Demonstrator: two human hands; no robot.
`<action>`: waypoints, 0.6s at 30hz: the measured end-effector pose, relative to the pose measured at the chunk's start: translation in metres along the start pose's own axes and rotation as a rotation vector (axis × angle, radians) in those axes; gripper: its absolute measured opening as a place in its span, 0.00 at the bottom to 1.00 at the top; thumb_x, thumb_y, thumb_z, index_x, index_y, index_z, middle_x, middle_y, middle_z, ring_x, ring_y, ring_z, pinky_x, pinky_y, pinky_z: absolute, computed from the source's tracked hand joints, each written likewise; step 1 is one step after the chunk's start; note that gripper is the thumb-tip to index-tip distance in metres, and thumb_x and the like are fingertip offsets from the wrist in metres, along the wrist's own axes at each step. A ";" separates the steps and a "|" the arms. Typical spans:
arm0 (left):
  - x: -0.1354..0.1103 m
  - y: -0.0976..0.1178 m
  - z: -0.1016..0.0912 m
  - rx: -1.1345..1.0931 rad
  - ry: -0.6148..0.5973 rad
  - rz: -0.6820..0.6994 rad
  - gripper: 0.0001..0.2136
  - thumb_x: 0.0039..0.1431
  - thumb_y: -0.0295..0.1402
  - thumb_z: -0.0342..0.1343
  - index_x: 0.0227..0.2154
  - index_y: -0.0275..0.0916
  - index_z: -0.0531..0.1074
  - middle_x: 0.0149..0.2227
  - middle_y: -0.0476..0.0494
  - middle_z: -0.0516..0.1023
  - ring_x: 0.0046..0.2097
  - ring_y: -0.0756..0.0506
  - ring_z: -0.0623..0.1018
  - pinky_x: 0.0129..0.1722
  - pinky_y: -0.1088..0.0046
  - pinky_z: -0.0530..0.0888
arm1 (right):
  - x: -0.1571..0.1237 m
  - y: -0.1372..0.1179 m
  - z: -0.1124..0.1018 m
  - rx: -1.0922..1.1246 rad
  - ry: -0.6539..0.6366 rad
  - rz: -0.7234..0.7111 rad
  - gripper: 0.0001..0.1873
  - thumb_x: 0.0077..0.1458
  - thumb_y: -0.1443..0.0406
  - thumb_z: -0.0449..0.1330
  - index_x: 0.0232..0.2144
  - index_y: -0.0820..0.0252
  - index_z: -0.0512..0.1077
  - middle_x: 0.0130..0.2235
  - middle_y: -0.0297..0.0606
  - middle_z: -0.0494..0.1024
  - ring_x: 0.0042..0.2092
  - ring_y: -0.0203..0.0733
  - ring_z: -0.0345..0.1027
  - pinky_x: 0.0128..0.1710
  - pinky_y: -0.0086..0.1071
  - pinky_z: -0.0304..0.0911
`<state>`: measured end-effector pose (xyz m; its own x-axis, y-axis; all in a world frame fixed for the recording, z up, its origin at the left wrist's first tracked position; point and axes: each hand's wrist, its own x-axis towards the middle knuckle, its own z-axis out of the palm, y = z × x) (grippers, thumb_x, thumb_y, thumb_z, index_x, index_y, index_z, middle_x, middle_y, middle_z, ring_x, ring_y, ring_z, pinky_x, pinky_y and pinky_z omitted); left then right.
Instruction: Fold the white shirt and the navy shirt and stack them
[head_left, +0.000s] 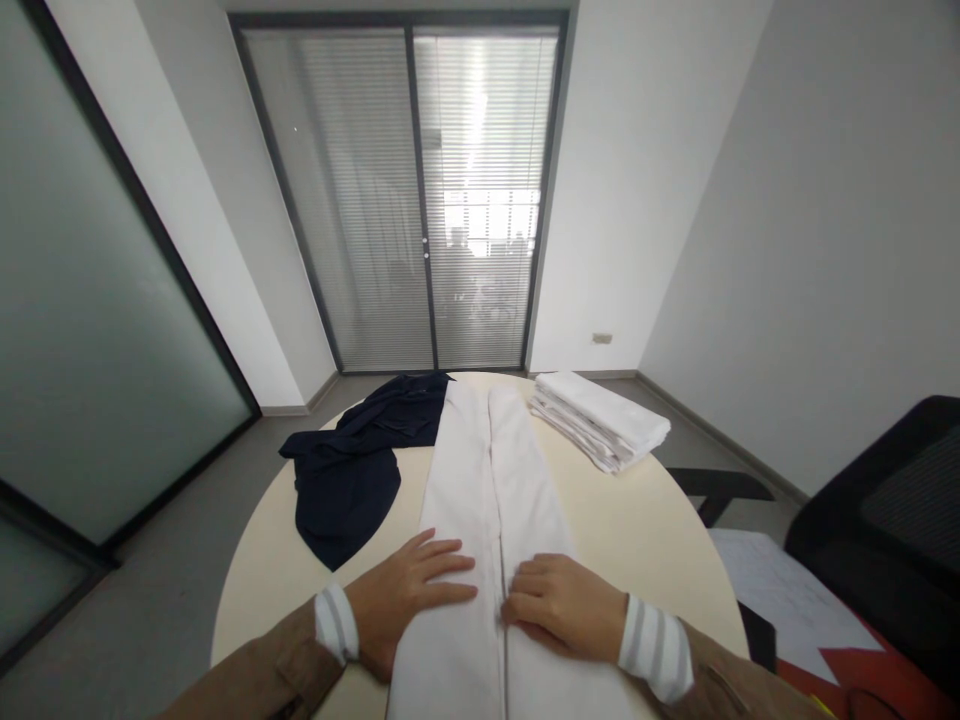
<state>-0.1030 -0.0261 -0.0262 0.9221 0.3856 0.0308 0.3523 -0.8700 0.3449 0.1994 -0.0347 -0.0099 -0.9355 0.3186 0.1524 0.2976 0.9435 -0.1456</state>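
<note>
A long white cloth point(461, 470) lies down the middle of the round table, its two long sides folded in so their edges run side by side along the centre. My left hand point(409, 592) rests on its left half with the fingers stretched out and spread. On the right half, my right hand point(559, 605) has its fingers curled at the inner folded edge, seemingly gripping the fabric there; the fingertips are partly hidden. What kind of article the cloth is, I cannot tell.
A rumpled dark navy garment point(352, 470) lies at the table's left, touching the white cloth. Back right is a stack of folded white cloths point(600, 415). Beyond the round table's point(645, 540) right edge stand a black chair point(892, 520) and papers point(787, 590) on something red.
</note>
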 end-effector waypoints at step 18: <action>0.000 0.001 0.002 -0.006 0.010 -0.007 0.42 0.45 0.50 0.63 0.64 0.45 0.61 0.66 0.34 0.62 0.66 0.25 0.60 0.65 0.40 0.50 | 0.016 -0.011 0.021 -0.193 0.141 -0.108 0.09 0.67 0.63 0.51 0.41 0.56 0.71 0.27 0.31 0.72 0.25 0.35 0.64 0.22 0.31 0.50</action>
<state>-0.1021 -0.0271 -0.0277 0.9181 0.3945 0.0382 0.3574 -0.8656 0.3508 0.1769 -0.0418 -0.0266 -0.9321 0.2120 0.2938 0.2409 0.9683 0.0656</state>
